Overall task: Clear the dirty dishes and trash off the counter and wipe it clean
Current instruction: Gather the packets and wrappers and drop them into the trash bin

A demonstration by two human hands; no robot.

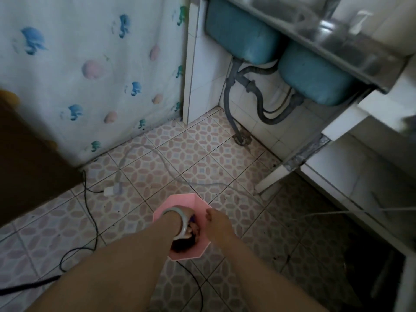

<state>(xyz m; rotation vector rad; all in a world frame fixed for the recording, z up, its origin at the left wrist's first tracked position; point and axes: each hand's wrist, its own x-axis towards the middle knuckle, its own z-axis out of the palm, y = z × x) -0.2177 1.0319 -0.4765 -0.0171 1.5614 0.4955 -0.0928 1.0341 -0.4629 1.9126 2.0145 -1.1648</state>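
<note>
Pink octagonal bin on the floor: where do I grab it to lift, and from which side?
Grip the pink bin by its far rim, coming from above. It stands upright, open-topped, with flat facets that suit a pinch; the left hand fills the near part and the right hand covers the right rim.

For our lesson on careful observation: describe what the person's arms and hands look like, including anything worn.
Both forearms are bare; no sleeves are in view. The left wrist wears one smooth, round bangle, pale greenish-white. The right hand and wrist show no watch, ring or glove. The left hand is mostly hidden beyond the bangle, so rings there cannot be checked.
</note>
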